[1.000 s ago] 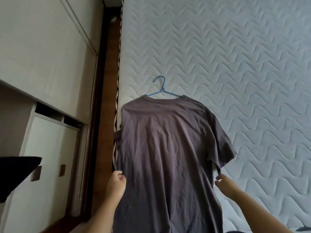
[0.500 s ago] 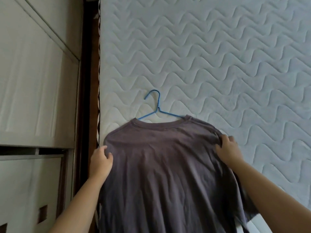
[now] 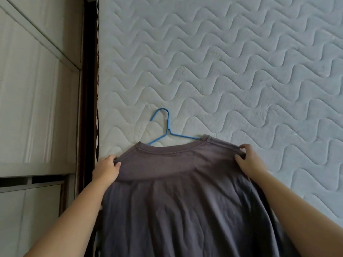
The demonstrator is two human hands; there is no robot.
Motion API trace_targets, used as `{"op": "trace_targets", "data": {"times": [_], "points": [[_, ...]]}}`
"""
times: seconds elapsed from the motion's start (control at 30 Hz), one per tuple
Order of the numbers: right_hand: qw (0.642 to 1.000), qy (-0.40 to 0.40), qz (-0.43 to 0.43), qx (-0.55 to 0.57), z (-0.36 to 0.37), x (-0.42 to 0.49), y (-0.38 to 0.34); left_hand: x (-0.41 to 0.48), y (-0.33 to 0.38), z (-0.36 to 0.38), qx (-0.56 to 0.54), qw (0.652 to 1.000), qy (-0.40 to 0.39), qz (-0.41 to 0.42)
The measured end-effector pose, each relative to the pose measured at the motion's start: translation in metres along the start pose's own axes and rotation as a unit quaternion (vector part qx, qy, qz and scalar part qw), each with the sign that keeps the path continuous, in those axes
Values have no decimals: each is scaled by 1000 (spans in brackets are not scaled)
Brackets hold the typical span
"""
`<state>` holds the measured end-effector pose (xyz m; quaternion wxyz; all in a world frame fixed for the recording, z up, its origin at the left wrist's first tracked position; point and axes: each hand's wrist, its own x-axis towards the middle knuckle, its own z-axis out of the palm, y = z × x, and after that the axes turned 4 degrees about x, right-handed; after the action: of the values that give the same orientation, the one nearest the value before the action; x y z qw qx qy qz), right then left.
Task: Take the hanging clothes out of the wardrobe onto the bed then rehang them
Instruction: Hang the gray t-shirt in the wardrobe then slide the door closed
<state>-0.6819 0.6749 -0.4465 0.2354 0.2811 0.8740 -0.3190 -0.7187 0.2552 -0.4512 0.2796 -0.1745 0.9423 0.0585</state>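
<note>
A dark grey T-shirt (image 3: 178, 204) lies on the white quilted mattress (image 3: 232, 75), its collar pointing away from me. A blue wire hanger (image 3: 168, 129) sticks out of the neck opening, hook on the mattress; its arms are hidden inside the shirt. My left hand (image 3: 106, 168) pinches the shirt's left shoulder. My right hand (image 3: 249, 161) pinches the right shoulder. The fabric between the two hands is pulled up off the bed and folds over slightly.
White wardrobe doors (image 3: 37, 93) run along the left, with a dark gap and a lower drawer front (image 3: 29, 216) below them. A narrow strip of dark wooden floor (image 3: 89, 89) separates the wardrobe from the mattress edge.
Both hands went from the shirt's lower sides up to its shoulders and gripped them. The shoulders are now lifted and pulled toward me, exposing more of the hanger.
</note>
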Motion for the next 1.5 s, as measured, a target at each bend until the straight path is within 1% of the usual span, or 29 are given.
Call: {"op": "trace_targets", "data": {"times": [0.03, 0.1, 0.17, 0.27, 0.37, 0.5, 0.57, 0.6, 0.67, 0.73, 0.8, 0.87, 0.97, 1.13, 1.23, 1.33, 1.4, 1.5], "points": [[1000, -21, 6, 17, -2, 2, -2, -1, 1, 0, 27, 1000, -14, -1], [998, -58, 13, 10, -6, 5, -6, -8, 2, -2, 54, 998, -26, 4], [997, -76, 10, -16, -9, 2, -5, -22, -1, -5, 23, 1000, -11, 1], [995, -95, 36, -6, -7, -18, 4, -55, -8, -9, -51, 997, 51, -1], [993, -79, 71, 53, -2, -46, 22, -103, -16, -9, -137, 986, 91, 8], [992, -33, 98, 69, 2, -102, 53, -174, -32, 1, -163, 980, 110, -1], [990, -19, 115, 83, 3, -133, 67, -211, -36, 8, -178, 979, 95, -16], [985, -13, 139, 98, 1, -150, 70, -229, -37, 10, -185, 979, 78, -24], [976, 3, 183, 115, -3, -179, 78, -261, -37, 12, -179, 983, 46, -25], [972, 5, 203, 118, -9, -205, 84, -289, -37, 8, -157, 987, 38, -16], [969, -8, 222, 113, -18, -228, 85, -313, -38, -2, -140, 989, 51, -1], [968, -11, 225, 112, -25, -246, 87, -332, -41, -14, -141, 987, 79, 24], [972, -7, 204, 118, -36, -270, 84, -357, -47, -32, -140, 983, 106, 49], [980, 15, 132, 146, -47, -311, 91, -402, -71, -51, -201, 965, 159, 53], [984, 29, 88, 152, -58, -350, 94, -437, -84, -54, -195, 962, 184, 48], [985, 76, 42, 149, -80, -387, 93, -469, -87, -55, -171, 956, 233, 57], [984, 111, 8, 142, -101, -403, 90, -485, -84, -58, -178, 948, 257, 60], [982, 138, -69, 112, -134, -411, 80, -502, -78, -76, -203, 920, 325, 84]]}}
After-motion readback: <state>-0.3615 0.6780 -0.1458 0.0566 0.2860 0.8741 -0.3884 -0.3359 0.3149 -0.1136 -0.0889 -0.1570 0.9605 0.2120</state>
